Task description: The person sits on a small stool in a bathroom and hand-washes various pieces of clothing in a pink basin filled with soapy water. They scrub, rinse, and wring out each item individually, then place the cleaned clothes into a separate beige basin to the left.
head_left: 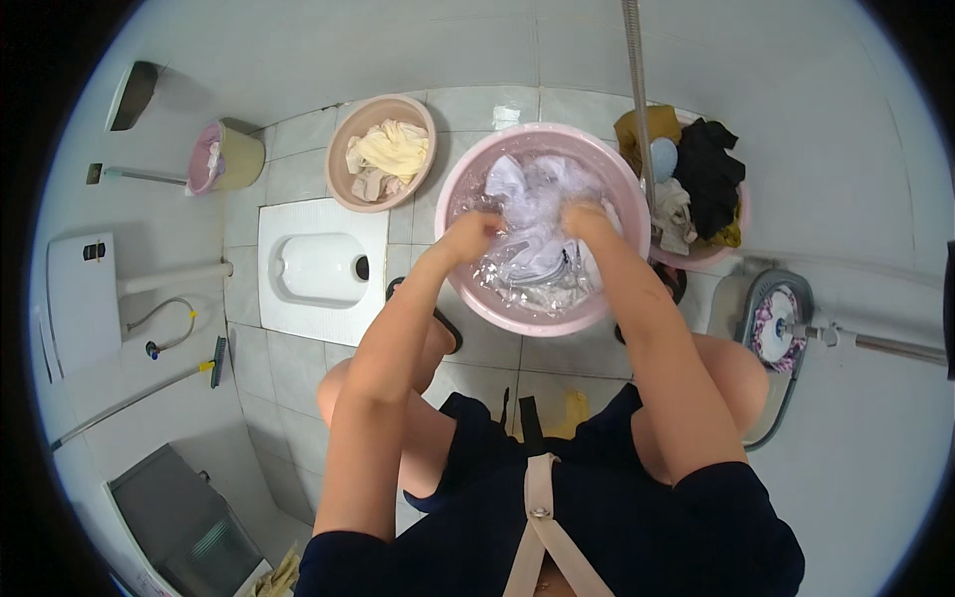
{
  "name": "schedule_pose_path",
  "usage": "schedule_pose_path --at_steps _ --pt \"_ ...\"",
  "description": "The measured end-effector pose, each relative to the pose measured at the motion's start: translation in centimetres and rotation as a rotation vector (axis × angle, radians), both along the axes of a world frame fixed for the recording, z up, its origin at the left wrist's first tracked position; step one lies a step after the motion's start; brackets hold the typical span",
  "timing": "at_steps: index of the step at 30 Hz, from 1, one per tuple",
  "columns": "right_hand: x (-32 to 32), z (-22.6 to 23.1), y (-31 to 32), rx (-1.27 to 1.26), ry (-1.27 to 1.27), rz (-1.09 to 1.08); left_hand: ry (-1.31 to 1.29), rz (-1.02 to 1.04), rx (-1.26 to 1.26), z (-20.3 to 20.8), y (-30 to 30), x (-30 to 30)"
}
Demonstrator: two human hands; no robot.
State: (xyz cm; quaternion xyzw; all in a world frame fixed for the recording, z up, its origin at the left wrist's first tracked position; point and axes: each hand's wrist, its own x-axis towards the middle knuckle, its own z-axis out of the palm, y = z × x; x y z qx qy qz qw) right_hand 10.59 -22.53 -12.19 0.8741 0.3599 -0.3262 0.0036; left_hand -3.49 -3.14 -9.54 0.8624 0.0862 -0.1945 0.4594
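White cloth (537, 204), between left and right fingers (491, 224)

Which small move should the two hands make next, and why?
Perhaps bring the left hand and right hand together to rub the wet white cloth: both reach into the round pink plastic basin, and the cloth lies between them in water.

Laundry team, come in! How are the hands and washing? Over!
Left hand, right hand inside pink basin, by white garment; grips unclear. White garment wet, in bubbly water. Metal hose by basin's right rim, not between hands.
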Motion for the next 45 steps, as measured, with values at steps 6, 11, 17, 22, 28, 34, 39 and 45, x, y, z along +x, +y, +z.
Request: schedule_pose_path --at_steps 6,11,17,22,28,34,39,45 --pt "0.1 6.9 -0.2 -0.004 -0.090 0.180 0.149 -0.218 0.260 0.1 -2.2 -0.3" --pt "-6.2 11.0 1.8 0.270 -0.160 0.051 0.189 -0.140 0.402 -1.3 -3.9 0.0" --pt "-1.5 6.1 -2.0 0.164 -0.102 0.015 -0.061 -0.038 0.371 1.9 -1.1 1.3" --pt "-1.5 11.1 -3.7 0.324 -0.317 -0.044 -0.125 0.178 0.216 2.9 -0.6 1.3" --pt "-4.7 8.5 -3.2 0.209 -0.234 -0.132 -0.005 0.331 0.566 4.9 -5.7 0.5" --pt "-4.8 -0.1 -3.4 0.393 -0.341 -0.264 0.072 0.334 0.573 -0.9 -8.5 -1.0" --pt "-0.1 4.0 -5.1 0.344 0.013 -0.046 -0.102 0.381 0.588 1.5 -4.5 0.0" --pt "2.4 14.4 -9.2 0.626 0.116 -0.030 -0.231 -0.005 0.667 11.3 1.8 -0.3"
